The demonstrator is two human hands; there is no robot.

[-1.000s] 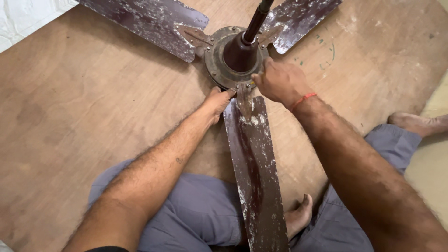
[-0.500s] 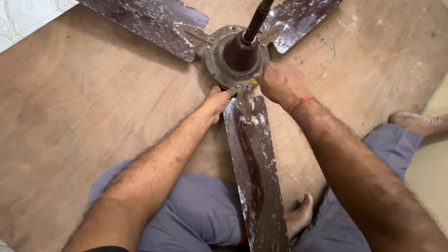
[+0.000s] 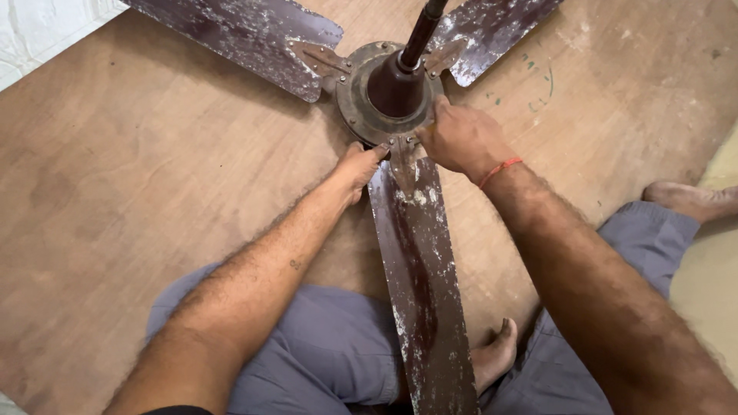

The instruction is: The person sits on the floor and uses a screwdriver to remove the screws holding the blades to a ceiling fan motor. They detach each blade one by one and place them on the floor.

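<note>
We see L hand [image 3: 355, 167] fingertips pressing fan hub [image 3: 388, 92] rim; R hand [image 3: 460, 138] clenched at near blade [image 3: 421, 284] bracket, contents can't tell.

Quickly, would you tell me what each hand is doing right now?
Left hand: fingertips touching the fan blade bracket; grip unclear.
Right hand: closed at the fan hub; contents hidden.

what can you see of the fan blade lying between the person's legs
The near fan blade is long, flat and dark brown, looks like metal, with paint worn off in pale flecks. It lies flat on the wooden board, running from the round motor hub toward the camera between the grey-trousered legs. Its narrow end joins the hub by a rusty bracket. The left hand touches its left edge there; the right hand rests at the bracket.
</note>
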